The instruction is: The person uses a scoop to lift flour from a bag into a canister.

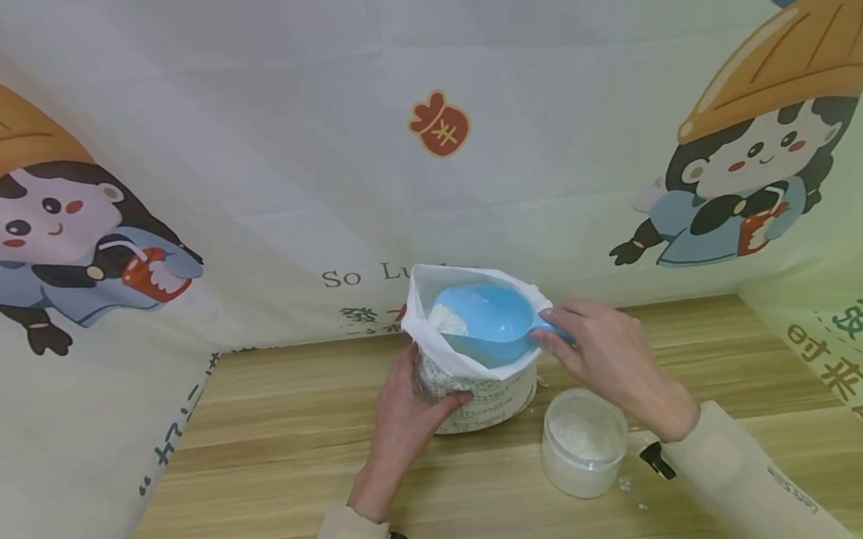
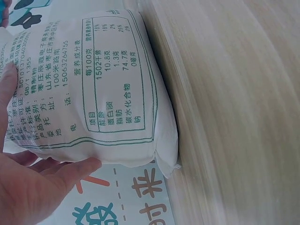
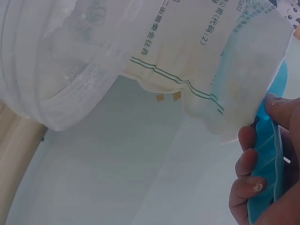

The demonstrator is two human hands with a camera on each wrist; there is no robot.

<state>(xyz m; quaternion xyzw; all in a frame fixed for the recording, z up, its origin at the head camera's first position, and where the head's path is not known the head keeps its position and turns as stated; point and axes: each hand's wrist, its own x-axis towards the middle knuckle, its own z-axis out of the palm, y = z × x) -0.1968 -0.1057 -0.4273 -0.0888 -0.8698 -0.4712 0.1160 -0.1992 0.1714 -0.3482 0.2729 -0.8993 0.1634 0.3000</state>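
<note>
A white cloth flour bag (image 1: pixel 486 399) with green print stands on the table, its mouth wide and facing up. My left hand (image 1: pixel 409 409) holds the bag's left side, thumb across the front; the left wrist view shows the fingers (image 2: pixel 70 172) against its side. My right hand (image 1: pixel 609 356) grips the handle of a blue scoop (image 1: pixel 490 311), whose bowl lies inside the bag's mouth. White flour (image 1: pixel 448 320) shows at the bowl's left end. In the right wrist view the fingers wrap round the ribbed blue handle (image 3: pixel 266 164).
A clear round tub (image 1: pixel 585 451) with white powder inside stands right of the bag, below my right wrist. Small white crumbs (image 1: pixel 625 484) lie beside it on the wooden table (image 1: pixel 265 465). A printed cloth (image 1: pixel 305 186) hangs behind and along both sides.
</note>
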